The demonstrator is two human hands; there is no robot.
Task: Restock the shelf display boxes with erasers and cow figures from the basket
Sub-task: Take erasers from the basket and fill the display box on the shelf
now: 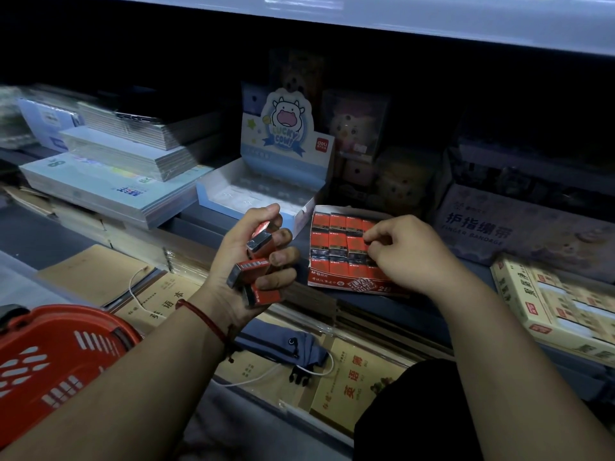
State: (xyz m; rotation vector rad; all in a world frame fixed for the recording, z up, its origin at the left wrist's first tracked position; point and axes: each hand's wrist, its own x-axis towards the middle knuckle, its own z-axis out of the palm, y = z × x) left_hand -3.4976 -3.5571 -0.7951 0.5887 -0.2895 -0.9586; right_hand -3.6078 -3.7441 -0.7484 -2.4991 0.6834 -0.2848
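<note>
Left hand (pixel 233 257) clutches several erasers (pixel 254 268) (loosely fanned); right hand (pixel 409 254), at three o'clock, pinches one into the box (pixel 346 283); spares could slip.

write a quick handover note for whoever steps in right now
Left hand grips about four erasers.
Right hand pinches an eraser at the right side of the eraser box on the shelf.
Done: box looks almost full.
Left: place the held erasers, then fill the cow box behind; its contents are unclear.
Basket is lower left.
</note>
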